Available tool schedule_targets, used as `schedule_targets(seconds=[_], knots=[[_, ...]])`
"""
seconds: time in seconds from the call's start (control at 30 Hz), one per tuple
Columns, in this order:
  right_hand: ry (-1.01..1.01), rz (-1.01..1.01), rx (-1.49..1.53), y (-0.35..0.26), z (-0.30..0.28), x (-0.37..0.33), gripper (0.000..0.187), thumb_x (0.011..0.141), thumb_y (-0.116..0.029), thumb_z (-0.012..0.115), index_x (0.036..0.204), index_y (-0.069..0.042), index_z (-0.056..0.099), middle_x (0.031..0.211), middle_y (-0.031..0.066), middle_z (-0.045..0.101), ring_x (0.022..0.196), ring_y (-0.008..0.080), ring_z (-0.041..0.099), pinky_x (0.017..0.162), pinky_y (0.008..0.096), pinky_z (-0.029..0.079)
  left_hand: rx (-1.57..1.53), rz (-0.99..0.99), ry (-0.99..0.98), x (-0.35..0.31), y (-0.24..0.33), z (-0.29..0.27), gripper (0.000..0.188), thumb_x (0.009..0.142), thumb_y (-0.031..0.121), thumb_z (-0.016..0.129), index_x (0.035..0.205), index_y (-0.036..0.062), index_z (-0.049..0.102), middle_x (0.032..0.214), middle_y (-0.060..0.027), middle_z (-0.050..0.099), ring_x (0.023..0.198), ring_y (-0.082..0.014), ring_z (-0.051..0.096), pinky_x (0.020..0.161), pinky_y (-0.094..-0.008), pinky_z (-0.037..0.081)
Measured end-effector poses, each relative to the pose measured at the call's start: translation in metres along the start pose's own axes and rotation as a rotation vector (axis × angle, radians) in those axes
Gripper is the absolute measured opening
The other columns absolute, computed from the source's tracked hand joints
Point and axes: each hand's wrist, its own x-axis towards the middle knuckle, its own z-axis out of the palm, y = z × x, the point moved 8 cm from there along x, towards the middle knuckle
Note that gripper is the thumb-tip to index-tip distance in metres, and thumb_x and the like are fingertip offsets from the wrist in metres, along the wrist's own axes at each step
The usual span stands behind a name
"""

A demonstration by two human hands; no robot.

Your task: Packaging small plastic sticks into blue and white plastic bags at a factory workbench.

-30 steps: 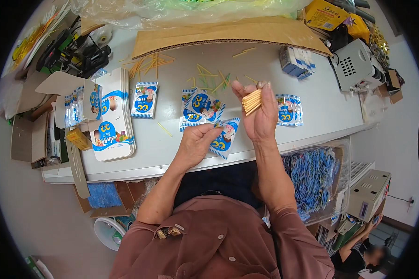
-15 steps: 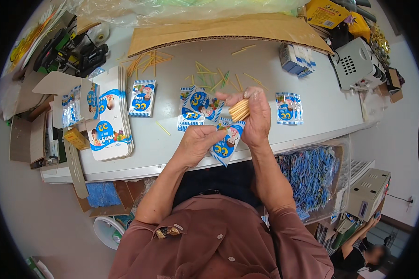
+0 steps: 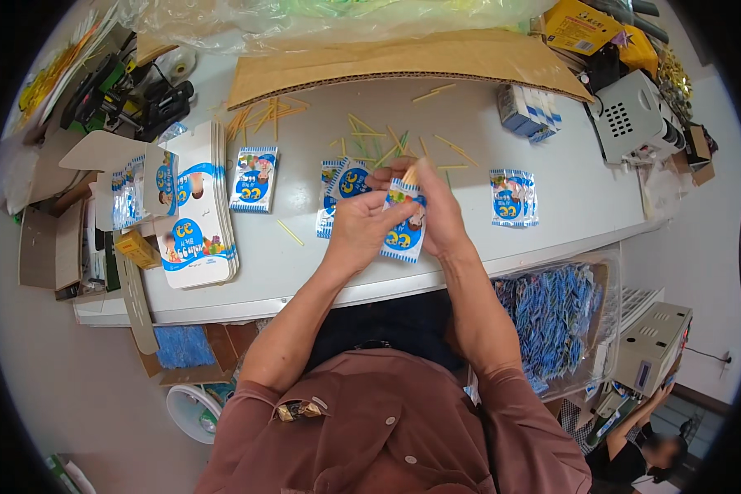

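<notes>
In front of me, my left hand [image 3: 359,234] pinches a blue-and-white printed packet [image 3: 404,235], thumb across its face. My right hand [image 3: 440,210] curls round the packet's far side and upper end. Pale yellow sticks [image 3: 412,176] show at the packet's top between my fingers; most of their length is hidden, apparently inside it. Just left of my hands, more such packets [image 3: 328,212] overlap on the table. Loose yellow and green sticks [image 3: 365,134] lie scattered beyond my hands.
A packet stack [image 3: 253,179] and flattened printed cartons [image 3: 196,262] lie left. More packets [image 3: 514,198] sit right, below a small box [image 3: 525,114]. Cardboard [image 3: 403,67] edges the table's back. A clear bin [image 3: 552,317] of blue packets stands lower right; another person [image 3: 634,451] is beyond.
The bundle of sticks, fully exposed in my right hand before, now mostly disappears behind or into the packet. My hands have come together, and the packet has turned more upright.
</notes>
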Motion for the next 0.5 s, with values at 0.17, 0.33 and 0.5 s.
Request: schedule_targets(seconds=[0.17,0.33,0.5], knots=[[-0.024,-0.005,0.220,-0.013,-0.012,0.007,0.032,0.101,-0.020,0.051,0.124,0.002,0.054,0.116,0.0162,0.063,0.105,0.0233,0.063,0.092,0.0361,0.052,0.027,0.038,0.027,0.019,0.010,-0.003,0.022,0.093,0.016,0.069,0.102,-0.0034,0.072,0.083,-0.0033,0.072,0.071,-0.0026,0.062,0.060,-0.0188,0.049],[0.132,-0.080,-0.011,-0.015,-0.030,0.007,0.029,0.097,-0.012,0.056,0.120,0.006,0.057,0.111,0.0129,0.065,0.095,0.0194,0.065,0.086,0.0330,0.054,-0.110,0.079,0.054,0.020,0.014,-0.005,0.023,0.093,0.013,0.069,0.107,-0.0059,0.067,0.090,-0.0063,0.072,0.076,-0.0043,0.064,0.065,-0.0194,0.050],[0.181,-0.064,0.135,-0.014,-0.033,0.012,0.028,0.091,-0.011,0.065,0.112,0.008,0.064,0.103,0.0123,0.068,0.088,0.0165,0.065,0.081,0.0287,0.054,-0.140,0.124,0.109,0.016,0.009,-0.006,0.021,0.092,0.010,0.069,0.106,-0.0062,0.067,0.094,-0.0082,0.072,0.079,-0.0059,0.065,0.068,-0.0200,0.052]])
